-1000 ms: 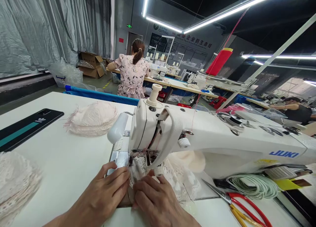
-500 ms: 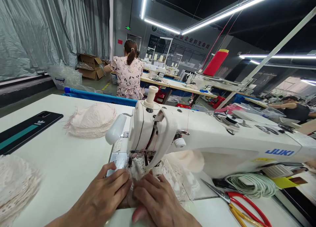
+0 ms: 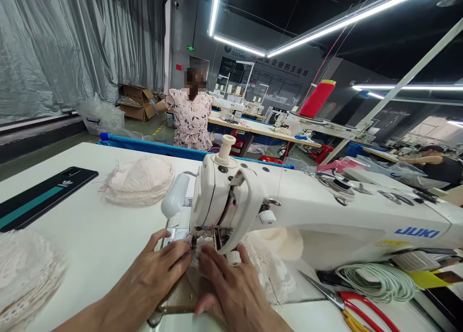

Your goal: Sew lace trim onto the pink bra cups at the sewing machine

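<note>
At the needle area of a white sewing machine (image 3: 311, 202), both hands are on off-white lace fabric (image 3: 280, 274). My left hand (image 3: 154, 272) has bent fingers pressed together at the fabric's edge, just left of the presser foot (image 3: 194, 243). Beneath the machine head, my right hand (image 3: 235, 288) holds the fabric down with its fingers close together, the thumb tucked toward me. Its fingertips are near the needle, which is hard to make out. More lace and a smooth cream piece (image 3: 285, 243) lie under the machine arm. My palms hide part of the fabric.
Left on the table are stacked cream lace cups (image 3: 139, 180), another lace stack (image 3: 25, 274) and a dark phone-like box (image 3: 47, 197). Red-handled scissors (image 3: 365, 310) and a pale green cord coil (image 3: 378, 281) lie right. A person (image 3: 191, 117) stands beyond.
My right hand has slid forward, its fingertips now closer to the needle with the fabric. My left hand remains beside the presser foot. The camera view has shifted slightly.
</note>
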The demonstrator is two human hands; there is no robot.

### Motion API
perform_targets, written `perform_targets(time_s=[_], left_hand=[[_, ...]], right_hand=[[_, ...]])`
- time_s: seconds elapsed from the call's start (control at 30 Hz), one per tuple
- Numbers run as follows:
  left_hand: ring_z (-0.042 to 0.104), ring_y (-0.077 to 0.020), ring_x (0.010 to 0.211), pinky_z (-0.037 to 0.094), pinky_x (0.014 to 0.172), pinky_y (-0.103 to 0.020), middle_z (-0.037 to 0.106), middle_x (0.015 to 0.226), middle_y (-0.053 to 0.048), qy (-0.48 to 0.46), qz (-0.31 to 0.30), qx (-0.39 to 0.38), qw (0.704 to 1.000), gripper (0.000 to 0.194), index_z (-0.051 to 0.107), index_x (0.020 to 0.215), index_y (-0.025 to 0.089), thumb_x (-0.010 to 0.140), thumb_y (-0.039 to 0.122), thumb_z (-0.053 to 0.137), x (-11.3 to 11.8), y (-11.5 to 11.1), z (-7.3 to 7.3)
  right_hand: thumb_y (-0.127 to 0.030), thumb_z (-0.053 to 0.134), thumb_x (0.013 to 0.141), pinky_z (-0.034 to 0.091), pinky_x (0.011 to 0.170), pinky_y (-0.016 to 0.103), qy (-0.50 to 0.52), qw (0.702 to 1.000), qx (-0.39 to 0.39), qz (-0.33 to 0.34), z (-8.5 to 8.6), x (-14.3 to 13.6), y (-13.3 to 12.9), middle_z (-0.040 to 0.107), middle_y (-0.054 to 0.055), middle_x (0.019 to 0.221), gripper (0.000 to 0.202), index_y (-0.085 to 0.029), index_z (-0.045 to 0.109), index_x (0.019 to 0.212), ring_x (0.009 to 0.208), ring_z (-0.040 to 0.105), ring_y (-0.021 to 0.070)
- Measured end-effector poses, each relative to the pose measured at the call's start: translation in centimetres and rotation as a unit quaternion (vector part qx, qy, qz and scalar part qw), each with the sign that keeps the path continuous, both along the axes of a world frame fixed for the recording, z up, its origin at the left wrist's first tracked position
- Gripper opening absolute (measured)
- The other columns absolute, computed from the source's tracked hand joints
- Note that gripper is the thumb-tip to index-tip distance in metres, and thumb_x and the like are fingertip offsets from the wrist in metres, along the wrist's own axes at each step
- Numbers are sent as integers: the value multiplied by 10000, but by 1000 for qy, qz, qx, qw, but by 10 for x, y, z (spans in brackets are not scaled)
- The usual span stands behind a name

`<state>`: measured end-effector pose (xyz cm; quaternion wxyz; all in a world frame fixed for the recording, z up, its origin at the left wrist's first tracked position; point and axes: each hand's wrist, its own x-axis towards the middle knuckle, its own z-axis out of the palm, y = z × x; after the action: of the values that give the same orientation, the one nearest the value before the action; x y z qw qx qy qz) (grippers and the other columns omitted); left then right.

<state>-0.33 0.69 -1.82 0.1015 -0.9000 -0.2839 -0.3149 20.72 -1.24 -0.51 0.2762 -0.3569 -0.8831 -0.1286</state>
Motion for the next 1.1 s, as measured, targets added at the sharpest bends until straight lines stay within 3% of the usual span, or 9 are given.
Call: perform_targets(time_s=[0.13, 0.33, 0.57, 0.93, 1.1], left_hand=[[608, -88, 934, 103, 1106, -317, 674, 995, -50, -3, -5, 8, 1000, 252, 593, 1065, 143, 983, 160, 356, 1, 1, 0], [581, -111, 1036, 131, 1120, -340, 676, 1029, -61, -2, -1, 12, 1000, 209, 581, 1092, 142, 961, 140, 417, 1, -4, 3], [543, -126, 1098, 138, 1125, -356, 682, 1045, -45, 7, -1, 26, 1000, 245, 599, 1073, 151, 984, 190, 374, 1, -7, 4], [531, -125, 1113, 103, 1127, -360, 689, 1033, -76, 6, -5, 34, 999, 235, 605, 1060, 124, 980, 184, 393, -1, -6, -4], [515, -150, 1134, 110, 1114, -389, 685, 1046, -97, 18, 14, 50, 999, 262, 608, 1061, 113, 969, 126, 363, -2, -4, -8]], right_hand=[[-691, 248, 882, 355, 832, 428, 6, 1000, 15, -1, -1, -1, 0, 696, 111, 907, 690, -133, 596, 1092, 815, 610, 247], [-714, 198, 869, 314, 906, 423, 32, 999, 39, 15, -7, 1, -6, 663, 92, 1057, 696, -174, 601, 1042, 903, 587, 234], [-616, 53, 932, 346, 792, 379, 28, 998, -11, 47, -7, 1, -12, 658, 64, 812, 725, -157, 614, 937, 668, 551, 171], [-613, 60, 940, 321, 752, 367, 52, 998, 1, 34, -4, -5, -11, 656, 40, 760, 703, -178, 610, 884, 635, 549, 166], [-641, 151, 920, 328, 801, 390, 36, 999, 17, 25, -4, -1, -7, 685, 64, 870, 663, -170, 614, 974, 720, 587, 187]])
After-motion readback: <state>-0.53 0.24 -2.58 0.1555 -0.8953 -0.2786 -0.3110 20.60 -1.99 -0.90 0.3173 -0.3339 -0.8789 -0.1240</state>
